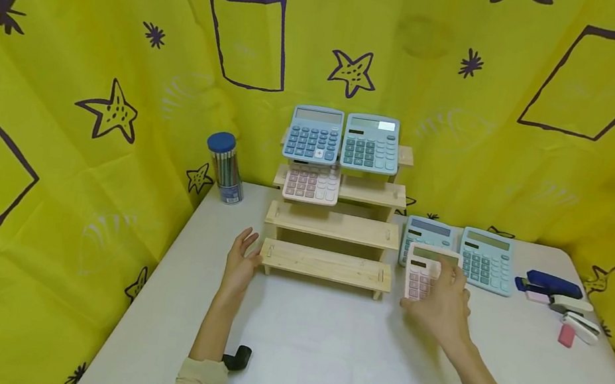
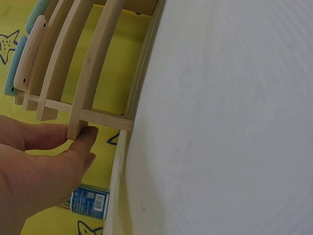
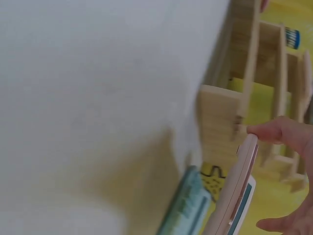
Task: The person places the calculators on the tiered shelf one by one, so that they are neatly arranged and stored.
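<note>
At the far left we see a pencil tube (image 1: 225, 167) with a blue cap, holding coloured pencils, standing on the white table (image 1: 318, 355) near its back edge. Beside it, the stepped wooden rack (image 1: 332, 226) carries two blue calculators (image 1: 343, 138) on its top step and a pink one (image 1: 311, 183) on the second; its two lower steps are bare.

Our left hand (image 1: 240, 265) rests against the left end of the rack's lowest step, fingers relaxed. Our right hand (image 1: 443, 301) clamps on a pink calculator (image 1: 423, 272) just right of the rack, tilted up off the table. Behind it lie two more blue calculators (image 1: 460, 252), and staplers (image 1: 559, 299) sit further right.

The left wrist view shows what the head view does not: the thumb (image 2: 85, 139) pressing the step's end. The right wrist view shows the thin edge of the pink calculator (image 3: 234, 188) pinched between fingertip and thumb.
</note>
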The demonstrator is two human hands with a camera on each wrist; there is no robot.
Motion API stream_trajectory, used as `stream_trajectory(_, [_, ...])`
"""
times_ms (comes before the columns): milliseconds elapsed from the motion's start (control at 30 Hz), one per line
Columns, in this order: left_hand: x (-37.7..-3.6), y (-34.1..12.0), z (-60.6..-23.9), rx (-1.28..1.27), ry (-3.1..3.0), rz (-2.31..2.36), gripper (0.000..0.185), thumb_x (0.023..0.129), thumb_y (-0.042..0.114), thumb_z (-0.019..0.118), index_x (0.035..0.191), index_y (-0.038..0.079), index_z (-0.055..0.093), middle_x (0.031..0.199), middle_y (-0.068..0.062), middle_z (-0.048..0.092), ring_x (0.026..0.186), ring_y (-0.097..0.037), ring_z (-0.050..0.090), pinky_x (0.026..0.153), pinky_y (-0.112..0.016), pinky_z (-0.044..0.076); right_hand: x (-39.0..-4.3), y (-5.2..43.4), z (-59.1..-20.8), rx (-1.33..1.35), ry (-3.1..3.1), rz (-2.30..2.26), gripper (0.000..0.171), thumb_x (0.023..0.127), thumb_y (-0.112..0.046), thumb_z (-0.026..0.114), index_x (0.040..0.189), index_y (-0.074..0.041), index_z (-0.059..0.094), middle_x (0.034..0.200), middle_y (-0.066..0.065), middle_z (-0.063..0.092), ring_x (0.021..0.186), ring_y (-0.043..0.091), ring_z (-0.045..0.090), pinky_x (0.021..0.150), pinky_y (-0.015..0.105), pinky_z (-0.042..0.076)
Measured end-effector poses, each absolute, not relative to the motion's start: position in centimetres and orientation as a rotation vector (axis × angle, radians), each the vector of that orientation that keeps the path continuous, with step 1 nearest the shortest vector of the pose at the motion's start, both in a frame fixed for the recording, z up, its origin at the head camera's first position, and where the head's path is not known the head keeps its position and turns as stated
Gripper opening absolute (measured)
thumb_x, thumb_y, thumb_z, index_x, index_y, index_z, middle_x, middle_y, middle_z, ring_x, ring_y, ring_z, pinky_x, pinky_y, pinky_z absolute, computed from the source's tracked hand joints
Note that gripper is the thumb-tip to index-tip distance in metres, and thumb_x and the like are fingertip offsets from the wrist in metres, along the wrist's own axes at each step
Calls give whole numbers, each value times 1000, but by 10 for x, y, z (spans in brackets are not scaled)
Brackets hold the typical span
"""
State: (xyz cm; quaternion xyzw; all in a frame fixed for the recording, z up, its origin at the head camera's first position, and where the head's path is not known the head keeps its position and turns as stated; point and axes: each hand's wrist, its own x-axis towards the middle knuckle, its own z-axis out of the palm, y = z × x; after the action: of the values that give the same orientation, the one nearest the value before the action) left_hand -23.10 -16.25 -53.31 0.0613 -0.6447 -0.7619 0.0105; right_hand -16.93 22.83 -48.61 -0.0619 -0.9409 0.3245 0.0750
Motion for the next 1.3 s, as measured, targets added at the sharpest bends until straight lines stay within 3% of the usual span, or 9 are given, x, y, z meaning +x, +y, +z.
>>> stream_trajectory(167, [-231, -163, -534, 187, -2030, -2358, 80, 92, -17, 44, 165, 6, 21, 165, -22, 30, 148, -47, 37, 101, -35, 46, -171, 225, -457, -88, -2752, 953, 119, 67, -20, 95, 159, 4, 24, 156, 42, 20, 122, 68, 39, 85, 84, 39])
stream_trajectory(367, [-232, -163, -534, 196, -2021, -2362, 79, 92, -18, 45, 164, 5, 22, 165, -23, 30, 147, -48, 37, 106, -38, 45, -179, 209, -422, 6, -2694, 939, 119, 65, -20, 96, 159, 5, 26, 158, 41, 20, 130, 66, 36, 99, 81, 34])
stream_trajectory(633, [-233, -163, -533, 226, -2006, -2366, 79, 91, -19, 46, 164, 4, 23, 164, -21, 32, 147, -46, 39, 98, -31, 48, -198, 175, -388, 80, -2693, 956, 116, 66, -21, 93, 160, -2, 28, 161, 34, 22, 131, 61, 39, 97, 78, 38])
stream_trajectory(1033, [-232, -162, -531, 211, -1987, -2375, 80, 89, -20, 45, 163, 3, 25, 164, -24, 32, 146, -48, 39, 91, -26, 50, -234, 132, -383, 122, -2769, 995, 112, 65, -23, 94, 157, -2, 34, 162, 31, 23, 136, 60, 35, 100, 80, 30])
stream_trajectory(1167, [-231, -163, -531, 212, -2006, -2363, 80, 89, -19, 46, 163, 4, 25, 164, -23, 33, 146, -47, 40, 98, -31, 49, -244, 122, -384, 125, -2765, 990, 108, 68, -25, 93, 156, -1, 35, 163, 33, 21, 142, 65, 27, 106, 83, 22])
stream_trajectory(1300, [-233, -163, -533, 218, -1997, -2363, 80, 89, -19, 46, 163, 4, 26, 163, -23, 33, 146, -47, 40, 95, -29, 49, -254, 114, -387, 101, -2749, 970, 104, 72, -28, 90, 157, -3, 36, 166, 33, 17, 144, 70, 18, 110, 83, 14])
